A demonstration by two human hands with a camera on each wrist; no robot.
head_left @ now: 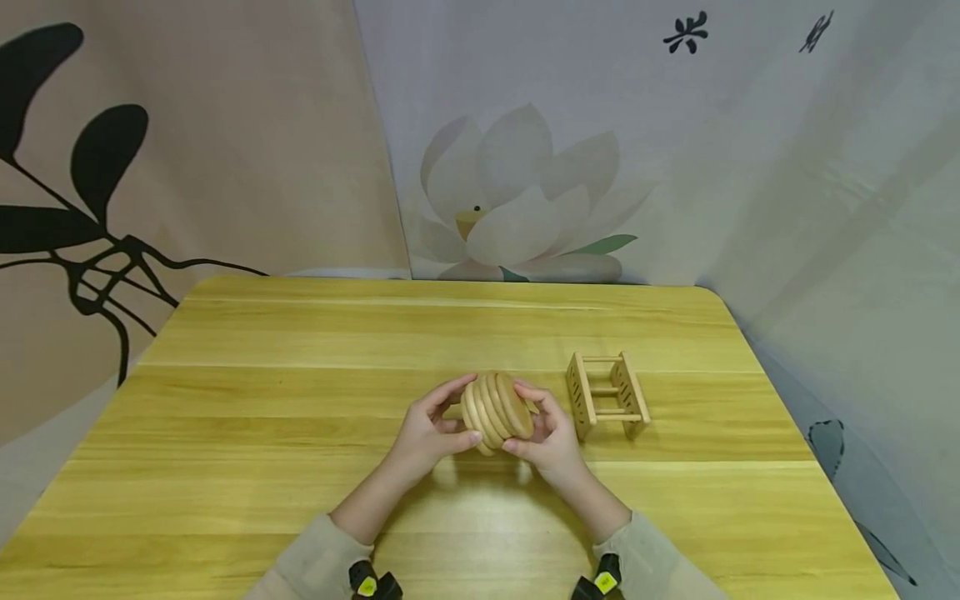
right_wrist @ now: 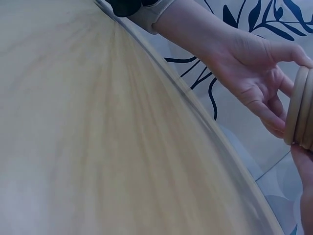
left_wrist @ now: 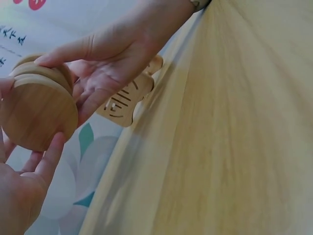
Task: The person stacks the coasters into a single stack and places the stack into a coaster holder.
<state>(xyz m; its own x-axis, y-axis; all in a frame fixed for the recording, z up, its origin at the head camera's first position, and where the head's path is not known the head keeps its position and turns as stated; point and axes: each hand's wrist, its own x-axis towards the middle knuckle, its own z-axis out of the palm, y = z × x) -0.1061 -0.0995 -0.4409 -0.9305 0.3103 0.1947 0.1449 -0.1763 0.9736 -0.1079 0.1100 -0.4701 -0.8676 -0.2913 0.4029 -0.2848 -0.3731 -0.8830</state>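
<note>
A stack of several round wooden coasters [head_left: 497, 410] is held between both hands over the table, flat faces turned sideways and edges slightly fanned. My left hand [head_left: 424, 432] grips the stack at its left side, thumb at the lower edge and fingers behind the top. From the right, my right hand [head_left: 553, 440] pinches the near coasters between thumb and fingers. The left wrist view shows the smooth face of the end coaster [left_wrist: 39, 115]. Edge-on, the coasters [right_wrist: 302, 107] appear at the border of the right wrist view. Some fingers are hidden behind the stack.
A small wooden rack [head_left: 606, 396] with slotted end panels and crossbars stands right of the hands. Beneath everything is a wood-grain table [head_left: 262, 417]. Behind it hangs a printed cloth [head_left: 525, 192] with a lotus flower.
</note>
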